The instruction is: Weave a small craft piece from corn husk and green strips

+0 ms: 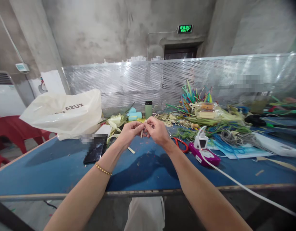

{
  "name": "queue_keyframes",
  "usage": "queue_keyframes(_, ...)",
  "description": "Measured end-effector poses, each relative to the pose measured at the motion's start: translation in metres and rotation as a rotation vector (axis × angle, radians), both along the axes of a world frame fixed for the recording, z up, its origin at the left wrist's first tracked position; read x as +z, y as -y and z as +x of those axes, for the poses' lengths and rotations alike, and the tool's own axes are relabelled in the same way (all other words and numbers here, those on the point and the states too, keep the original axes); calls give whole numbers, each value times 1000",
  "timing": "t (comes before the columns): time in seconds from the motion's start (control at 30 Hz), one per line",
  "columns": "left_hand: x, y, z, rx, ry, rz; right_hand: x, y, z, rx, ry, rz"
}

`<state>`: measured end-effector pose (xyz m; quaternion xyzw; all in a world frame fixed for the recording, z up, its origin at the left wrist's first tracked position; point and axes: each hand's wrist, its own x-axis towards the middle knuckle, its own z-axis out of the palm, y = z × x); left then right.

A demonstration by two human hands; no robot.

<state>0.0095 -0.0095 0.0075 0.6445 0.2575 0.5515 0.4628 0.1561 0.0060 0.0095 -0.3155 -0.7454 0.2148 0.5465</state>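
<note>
Over the middle of the blue table (138, 176), my left hand (131, 131) and my right hand (158, 131) meet fingertip to fingertip. Both are closed in a pinch on a thin pale strip (141, 133), whose short end hangs down between them. Its material is too small to make out, and my fingers hide most of it. A loose pale strip (131, 150) lies on the table below my left hand. Green-and-cream husk-like leaves (115, 122) are heaped just beyond that hand. Red-handled scissors (184, 146) rest to the right of my right wrist.
A dark tablet-like device (96, 149) and a white bag (66, 112) are on the left. Behind my hands stands a green bottle (148, 110). A purple power strip (204, 156) with a white cable, coiled cords (237, 137) and colourful stems (193, 96) occupy the right.
</note>
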Motion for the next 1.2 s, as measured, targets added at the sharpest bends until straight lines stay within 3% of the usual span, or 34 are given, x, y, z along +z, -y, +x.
queue_keyframes(0.2,-5,-6,1,131,39,29,1,1,0,-77,19,45)
queue_keyframes(0.63,-4,-2,2,162,20,64,-2,-1,-3,-59,-77,-88)
queue_keyframes(0.7,-3,-3,-1,74,41,31,-2,-3,-1,-32,-57,-77)
queue_keyframes(0.8,0,-3,-6,-171,65,-54,0,-5,3,-31,-44,-32)
queue_keyframes(0.87,1,-3,-8,-232,47,-69,1,-5,4,-31,-73,-25)
queue_keyframes(1.03,-1,-6,-7,-18,114,-17,5,0,0,-70,-235,-224)
queue_keyframes(1.13,-3,-11,-7,72,148,10,5,3,-2,-1,-108,-338)
queue_keyframes(1.2,-4,-13,-8,74,137,23,5,5,-3,76,-28,-304)
